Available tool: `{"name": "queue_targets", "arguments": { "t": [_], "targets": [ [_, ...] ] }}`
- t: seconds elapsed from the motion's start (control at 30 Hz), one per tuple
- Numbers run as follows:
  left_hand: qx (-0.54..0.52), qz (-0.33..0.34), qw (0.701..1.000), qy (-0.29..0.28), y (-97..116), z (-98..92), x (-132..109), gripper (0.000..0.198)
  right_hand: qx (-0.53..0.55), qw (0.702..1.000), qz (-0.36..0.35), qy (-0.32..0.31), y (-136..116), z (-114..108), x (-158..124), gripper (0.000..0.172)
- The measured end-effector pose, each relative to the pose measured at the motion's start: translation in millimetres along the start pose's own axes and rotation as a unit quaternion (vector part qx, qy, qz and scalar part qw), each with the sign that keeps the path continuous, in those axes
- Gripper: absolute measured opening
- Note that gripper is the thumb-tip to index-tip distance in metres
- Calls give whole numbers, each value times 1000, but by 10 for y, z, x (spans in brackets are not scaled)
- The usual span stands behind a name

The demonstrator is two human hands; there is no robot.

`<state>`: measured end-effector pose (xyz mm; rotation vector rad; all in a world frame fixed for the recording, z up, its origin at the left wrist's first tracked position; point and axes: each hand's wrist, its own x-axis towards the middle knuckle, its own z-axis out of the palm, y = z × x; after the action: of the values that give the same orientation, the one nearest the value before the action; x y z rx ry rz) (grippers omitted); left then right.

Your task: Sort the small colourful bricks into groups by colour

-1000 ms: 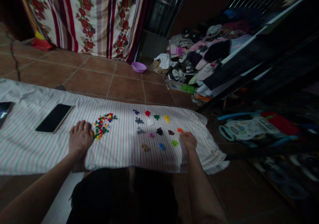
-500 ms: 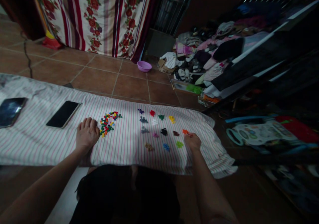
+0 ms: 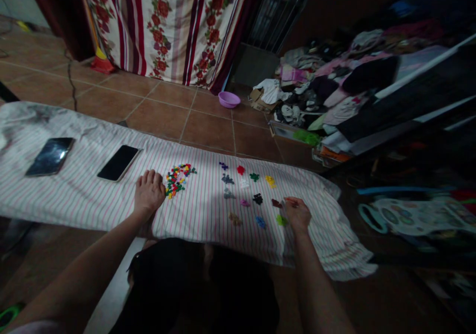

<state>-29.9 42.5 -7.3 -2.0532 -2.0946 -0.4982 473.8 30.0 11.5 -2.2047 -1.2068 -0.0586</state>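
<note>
striped cloth (image 3: 203, 212) laid out; L hand (image 3: 149, 193) set flat, fingers close tgthr; R hand (image 3: 298, 215) curled; mixed pile (image 3: 174, 181) placed just by L hand; lime pile (image 3: 281, 220), brown pile (image 3: 276, 203) seen nr R hand; orange bits (image 3: 291, 201) part hidden by R fingertips, pinch can't be told

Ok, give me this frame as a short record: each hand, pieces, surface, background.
Left: bare left hand, palm down beside a mixed pile of small multicoloured pieces
Right: bare right hand at small orange pieces; grip unclear
Pieces: small single-colour clusters between the hands
Surface: white cloth with pink and grey stripes
Device: black rectangular phone
Background: round purple basin on brown tiled floor
</note>
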Motion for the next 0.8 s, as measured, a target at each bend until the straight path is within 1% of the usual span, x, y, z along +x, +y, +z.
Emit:
{"name": "queue_targets", "arguments": {
  "t": [0.1,0.23,0.33,0.43,0.5,0.6,0.7,0.8],
  "targets": [
    [-7,2,1000,-1,-4,-4,6,36,46,999,-11,-7,-318,100,-69,36],
    [-10,3,1000,-10,4,-36,9,36,122,986,-104,-37,-836,302,-250,34],
    [-7,3,1000,-17,7,-51,6,36,177,960,-192,-101,-1231,481,-446,30],
    [-11,-1,1000,-19,6,-51,7,37,210,925,-271,-164,-1600,668,-683,26],
    [-14,-2,1000,-17,5,-46,10,36,224,902,-305,-207,-1822,794,-859,24],
    [-7,-1,1000,-12,5,-35,14,36,227,872,-349,-257,-2103,967,-1130,26],
    [0,4,1000,-6,4,-18,14,35,224,845,-396,-281,-2320,1091,-1353,29],
    [2,6,1000,-1,1,-3,11,36,190,835,-430,-286,-2491,1158,-1484,30]
  ]
}}
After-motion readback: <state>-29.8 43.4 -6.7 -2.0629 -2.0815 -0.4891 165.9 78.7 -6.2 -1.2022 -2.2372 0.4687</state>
